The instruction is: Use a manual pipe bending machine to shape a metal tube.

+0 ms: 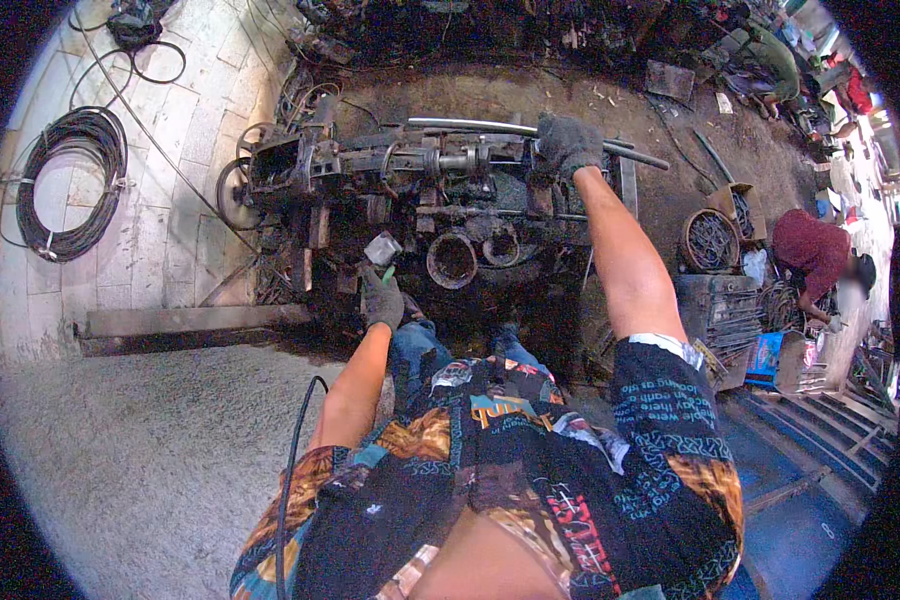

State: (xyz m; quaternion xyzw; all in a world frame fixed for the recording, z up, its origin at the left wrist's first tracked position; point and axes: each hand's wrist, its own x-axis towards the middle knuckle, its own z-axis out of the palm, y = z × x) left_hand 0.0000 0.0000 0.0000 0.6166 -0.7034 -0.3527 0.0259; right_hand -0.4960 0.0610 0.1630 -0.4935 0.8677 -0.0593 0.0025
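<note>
A long machine with shafts, clamps and round openings lies across the middle, dark with grime. On its far right side my right hand, in a dark glove, closes over a shiny metal rod that runs along the machine's far edge. A darker bar sticks out to the right of that hand. My left hand, also gloved, is closed at the machine's near left side. Just beyond its fingers show a pale, block-like piece and a bit of green; the grip itself is hidden.
A coil of black cable lies on pale tiles at left. Near the machine's left end is a wheel. At right stand a round basket of metal pieces, a cardboard box and stacked metal. Another person bends there.
</note>
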